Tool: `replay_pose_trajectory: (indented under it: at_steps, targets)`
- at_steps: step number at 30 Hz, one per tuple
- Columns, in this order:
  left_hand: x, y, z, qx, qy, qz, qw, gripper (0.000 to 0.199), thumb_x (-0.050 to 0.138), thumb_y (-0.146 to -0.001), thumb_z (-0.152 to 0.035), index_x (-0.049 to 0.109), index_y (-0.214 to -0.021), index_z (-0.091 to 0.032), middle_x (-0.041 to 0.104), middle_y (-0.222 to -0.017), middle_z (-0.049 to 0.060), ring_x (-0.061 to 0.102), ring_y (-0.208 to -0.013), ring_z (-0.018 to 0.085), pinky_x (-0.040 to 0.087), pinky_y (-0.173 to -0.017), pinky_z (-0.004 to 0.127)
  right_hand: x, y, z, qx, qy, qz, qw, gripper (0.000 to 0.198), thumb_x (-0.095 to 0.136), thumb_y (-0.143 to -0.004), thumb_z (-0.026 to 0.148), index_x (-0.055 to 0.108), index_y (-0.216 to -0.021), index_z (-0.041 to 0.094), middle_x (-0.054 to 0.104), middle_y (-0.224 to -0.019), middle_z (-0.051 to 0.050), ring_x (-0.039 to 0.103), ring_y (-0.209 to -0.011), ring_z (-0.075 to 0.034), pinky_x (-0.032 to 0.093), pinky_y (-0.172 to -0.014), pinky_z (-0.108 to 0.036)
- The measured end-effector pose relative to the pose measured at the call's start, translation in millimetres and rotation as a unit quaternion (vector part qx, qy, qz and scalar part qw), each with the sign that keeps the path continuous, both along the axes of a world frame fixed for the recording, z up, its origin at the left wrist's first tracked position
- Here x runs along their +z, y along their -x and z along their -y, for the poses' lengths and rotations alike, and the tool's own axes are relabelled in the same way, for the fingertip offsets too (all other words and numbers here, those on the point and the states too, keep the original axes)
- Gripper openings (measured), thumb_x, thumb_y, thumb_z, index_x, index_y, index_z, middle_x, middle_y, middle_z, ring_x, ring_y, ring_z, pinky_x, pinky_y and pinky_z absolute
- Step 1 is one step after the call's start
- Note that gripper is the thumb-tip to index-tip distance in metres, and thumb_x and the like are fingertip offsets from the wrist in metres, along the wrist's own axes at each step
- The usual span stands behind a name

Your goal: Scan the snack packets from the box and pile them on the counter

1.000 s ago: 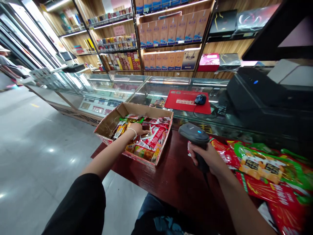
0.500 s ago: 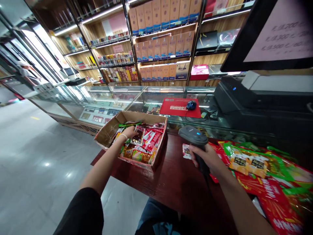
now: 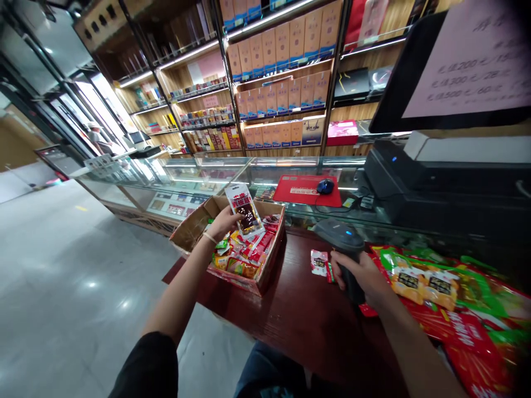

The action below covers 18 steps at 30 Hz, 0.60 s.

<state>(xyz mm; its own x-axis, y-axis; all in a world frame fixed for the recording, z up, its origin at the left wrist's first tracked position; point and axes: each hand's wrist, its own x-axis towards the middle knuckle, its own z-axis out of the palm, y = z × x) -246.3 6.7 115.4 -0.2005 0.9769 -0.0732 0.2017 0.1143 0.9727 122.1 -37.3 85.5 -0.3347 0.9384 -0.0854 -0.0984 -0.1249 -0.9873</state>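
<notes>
My left hand (image 3: 224,224) is closed on a snack packet (image 3: 245,213), white with red lettering and a dark clear window, held upright above the cardboard box (image 3: 271,260). Inside the box lie several red, yellow and green snack packets (image 3: 240,254). My right hand (image 3: 360,273) is wrapped round the handle of a dark barcode scanner (image 3: 342,237), its head pointing left with a blue light on top. Just left of the scanner handle, a small white and red packet (image 3: 319,262) lies on the wooden table (image 3: 282,309), beside a smaller red and green one (image 3: 330,272).
Large red and green snack bags (image 3: 452,320) are piled on the right. Behind the table runs a glass counter (image 3: 199,171) with a red mat (image 3: 290,189) and mouse (image 3: 325,186). A monitor (image 3: 456,72) overhangs the right. A person (image 3: 99,138) stands far left.
My left hand has lifted the snack packet out of the box and turned its front up. The right hand still grips the scanner, with more of the small packets showing beside it. The camera view has shifted.
</notes>
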Motion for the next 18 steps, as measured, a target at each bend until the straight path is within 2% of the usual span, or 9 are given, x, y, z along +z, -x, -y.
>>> replay_pose_trajectory:
  at_steps: [5, 10, 14, 18]
  targets:
    - [1.3, -66.6, 9.6, 0.004, -0.045, 0.166, 0.985, 0.037, 0.074, -0.063, -0.02, 0.059, -0.096, -0.014, 0.069, -0.091, 0.006, 0.067, -0.077, 0.018, 0.056, -0.074, 0.035, -7.5, -13.5, 0.8, -0.024, -0.007, -0.002, 1.0, 0.038, 0.07, -0.08, 0.049, 0.052, -0.063, 0.019, 0.053, -0.051, 0.003, 0.047, -0.036, -0.009, 0.038, -0.037, -0.022]
    - [-2.3, -140.1, 22.3, 0.015, -0.079, 0.248, 0.965, 0.041, 0.078, -0.065, -0.025, 0.06, -0.101, -0.018, 0.069, -0.101, 0.006, 0.067, -0.085, 0.017, 0.056, -0.069, 0.027, -4.5, -35.0, 9.6, -0.066, -0.011, -0.004, 0.998, 0.04, 0.069, -0.079, 0.051, 0.051, -0.061, 0.02, 0.051, -0.049, 0.003, 0.046, -0.035, -0.01, 0.038, -0.036, -0.022]
    - [-18.2, -190.4, 22.7, -0.002, -0.1, 0.303, 0.948, 0.041, 0.077, -0.069, -0.027, 0.058, -0.105, -0.021, 0.068, -0.109, 0.006, 0.067, -0.095, 0.019, 0.056, -0.076, 0.029, 0.4, -58.4, 22.6, -0.115, -0.012, 0.001, 0.993, 0.038, 0.071, -0.077, 0.05, 0.052, -0.064, 0.02, 0.053, -0.05, 0.004, 0.047, -0.037, -0.01, 0.039, -0.037, -0.023]
    - [-36.3, -227.5, 16.5, -0.029, -0.077, 0.329, 0.941, 0.043, 0.075, -0.072, -0.028, 0.057, -0.111, -0.022, 0.069, -0.112, 0.006, 0.066, -0.103, 0.021, 0.056, -0.084, 0.033, -1.4, -82.1, 35.9, -0.145, -0.009, 0.004, 0.989, 0.037, 0.075, -0.072, 0.05, 0.052, -0.071, 0.022, 0.053, -0.051, 0.005, 0.046, -0.038, -0.01, 0.038, -0.038, -0.023]
